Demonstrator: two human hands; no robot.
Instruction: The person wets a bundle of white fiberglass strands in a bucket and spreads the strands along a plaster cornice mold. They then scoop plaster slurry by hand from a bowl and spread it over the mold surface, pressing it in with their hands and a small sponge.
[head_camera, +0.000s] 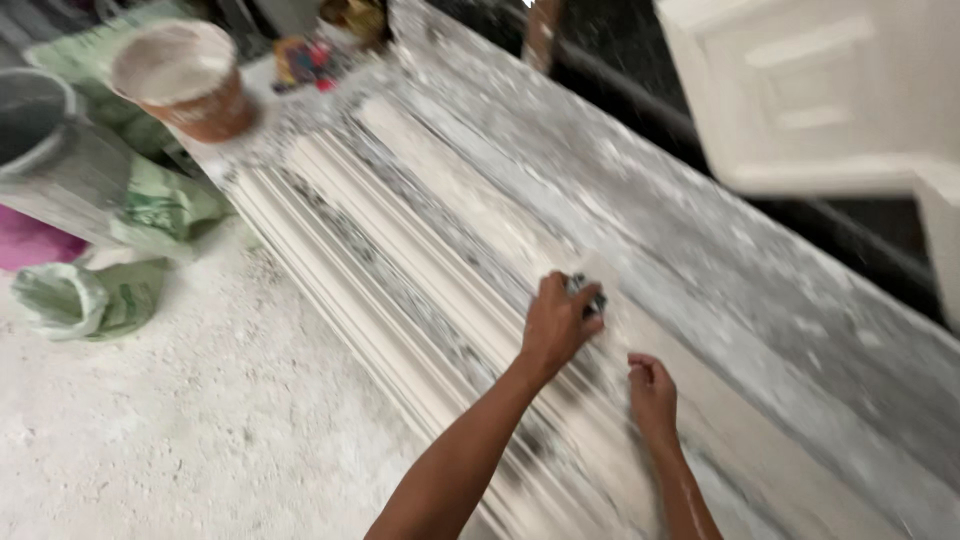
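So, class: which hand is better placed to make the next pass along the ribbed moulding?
Left, probably: the left hand already presses a small dark tool onto the moulding; the right hand holds nothing visible.

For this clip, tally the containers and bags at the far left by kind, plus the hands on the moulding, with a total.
Buckets: 2, a brown one with pale contents and a grey one.
Green bags: 2, one beside the grey bucket, one on the dusty floor.
Hands: 2, the left hand gripping a small dark tool, the right hand resting on the white moulding.
Total: 6.
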